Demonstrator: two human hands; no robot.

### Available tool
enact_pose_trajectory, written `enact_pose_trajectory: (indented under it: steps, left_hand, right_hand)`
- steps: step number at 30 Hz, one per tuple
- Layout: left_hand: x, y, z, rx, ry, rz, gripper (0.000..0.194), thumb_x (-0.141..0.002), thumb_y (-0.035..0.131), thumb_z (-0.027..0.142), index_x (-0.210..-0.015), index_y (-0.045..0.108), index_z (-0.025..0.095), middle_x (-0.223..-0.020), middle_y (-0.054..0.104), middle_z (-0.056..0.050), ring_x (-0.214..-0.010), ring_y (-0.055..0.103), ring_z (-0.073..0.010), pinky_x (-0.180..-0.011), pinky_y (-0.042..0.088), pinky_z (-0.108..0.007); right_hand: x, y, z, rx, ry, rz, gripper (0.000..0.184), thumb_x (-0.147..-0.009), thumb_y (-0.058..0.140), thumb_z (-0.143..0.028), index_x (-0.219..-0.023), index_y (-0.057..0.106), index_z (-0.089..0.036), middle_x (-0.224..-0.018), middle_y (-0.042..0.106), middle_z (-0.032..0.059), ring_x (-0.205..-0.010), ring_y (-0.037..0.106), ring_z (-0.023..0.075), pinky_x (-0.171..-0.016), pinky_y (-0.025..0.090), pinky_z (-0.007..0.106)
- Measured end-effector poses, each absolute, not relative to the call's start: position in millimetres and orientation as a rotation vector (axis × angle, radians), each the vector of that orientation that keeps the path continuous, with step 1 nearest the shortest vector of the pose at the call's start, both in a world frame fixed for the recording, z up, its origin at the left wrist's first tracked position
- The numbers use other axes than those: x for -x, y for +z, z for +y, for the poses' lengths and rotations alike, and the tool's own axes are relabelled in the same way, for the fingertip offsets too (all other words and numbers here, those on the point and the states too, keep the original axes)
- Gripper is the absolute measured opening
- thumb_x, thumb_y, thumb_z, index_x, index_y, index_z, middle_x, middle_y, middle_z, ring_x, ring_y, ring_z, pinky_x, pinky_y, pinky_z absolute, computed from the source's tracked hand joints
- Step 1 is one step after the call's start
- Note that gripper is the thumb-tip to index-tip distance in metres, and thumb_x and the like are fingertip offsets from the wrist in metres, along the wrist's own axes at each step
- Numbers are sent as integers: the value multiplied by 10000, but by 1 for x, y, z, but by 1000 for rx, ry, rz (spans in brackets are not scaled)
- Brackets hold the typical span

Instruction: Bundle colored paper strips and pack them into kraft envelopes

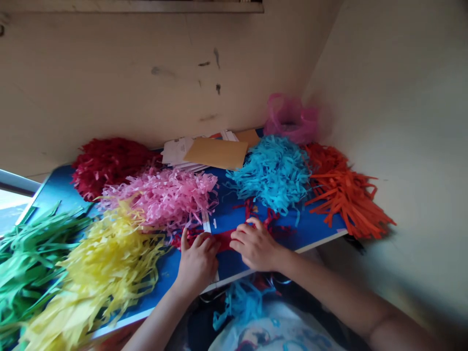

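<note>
My left hand [197, 261] and my right hand [256, 246] rest side by side near the front edge of a blue table [314, 229]. Both press on a flat piece of red paper [225, 239] between them, with fingers curled onto it. Loose red paper strips [268, 214] lie just beyond my right hand. Heaps of shredded paper surround the hands: pink [164, 195] behind the left hand, yellow [106, 258] to its left, light blue [274, 170] behind the right hand.
More shredded heaps lie about: dark red [106, 163] at the back left, green [25, 258] at the far left, orange [343, 190] at the right. Brown envelopes and white papers [212, 152] sit at the back. A pink plastic bag [290, 119] stands in the wall corner.
</note>
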State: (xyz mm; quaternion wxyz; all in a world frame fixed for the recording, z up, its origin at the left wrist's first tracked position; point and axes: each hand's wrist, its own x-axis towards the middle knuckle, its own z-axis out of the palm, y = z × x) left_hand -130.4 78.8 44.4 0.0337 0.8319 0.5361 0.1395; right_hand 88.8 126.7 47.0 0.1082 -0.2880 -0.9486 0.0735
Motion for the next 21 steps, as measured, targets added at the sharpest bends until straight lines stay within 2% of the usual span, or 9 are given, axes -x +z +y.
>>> enact_pose_trajectory:
  steps: [4,8,10,13,15,16,17,20,21]
  left_hand:
    - [131,51,76,-2528,435,1630,216,-760,575,131,-871,705,264,-987,745,-16,-1104,608,-285,-1172,17,-640]
    - [164,51,72,-2544,391,1547,100,-810,614,298,-774,706,281,-1135,711,-8,-1223,529,-310,-1154,79,-644]
    - [194,49,71,-2573,408,1487,183,-839,601,374,-719,707,287,-1176,700,-1,-1233,519,-312,-1135,170,-615]
    - [223,55,68,-2568,712,1727,273,-895,547,305,-662,679,250,-993,739,-42,-1048,621,-266,-970,416,-475]
    - [212,65,63,-2537,1036,2070,126,-863,613,274,-777,690,223,-949,725,-84,-942,638,-268,-863,462,-438]
    - [197,70,59,-2535,1151,2192,94,-825,670,273,-890,692,209,-987,713,-105,-939,631,-281,-861,459,-449]
    - [177,74,56,-2588,1190,2137,224,-796,703,276,-1003,674,195,-1024,701,-125,-958,624,-294,-869,457,-458]
    - [114,68,52,-2721,791,1542,267,-866,594,205,-1131,622,219,-1004,712,-70,-945,628,-231,-898,458,-395]
    - [100,60,54,-2725,669,1537,280,-873,574,194,-1150,619,197,-1025,711,-82,-957,626,-235,-882,460,-386]
  right_hand:
    - [-84,35,129,856,243,-2794,143,-824,575,-182,-951,640,-171,-957,700,71,-954,517,241,-922,274,477]
    - [-86,25,134,836,230,-2724,100,-841,567,-168,-888,654,-176,-929,713,53,-929,535,225,-896,273,459]
    - [-86,24,135,829,228,-2688,99,-850,560,-158,-861,656,-180,-907,719,40,-917,541,216,-895,271,452]
    - [-86,23,134,835,231,-2642,109,-860,557,-150,-829,655,-187,-882,724,23,-909,548,203,-904,267,447]
    - [-85,22,134,847,231,-2624,108,-859,561,-148,-824,654,-188,-876,726,18,-910,550,201,-896,270,444]
    - [-85,22,134,848,231,-2622,102,-856,566,-149,-826,654,-189,-877,727,17,-912,551,202,-892,272,444]
    - [-85,22,134,848,234,-2623,96,-854,570,-152,-830,655,-190,-884,728,16,-916,552,203,-891,273,444]
    - [-84,23,133,878,256,-2606,92,-862,578,-162,-839,661,-193,-906,736,13,-926,558,202,-906,267,449]
    - [-83,22,133,899,267,-2593,90,-863,583,-163,-834,663,-193,-908,738,14,-927,560,201,-911,265,449]
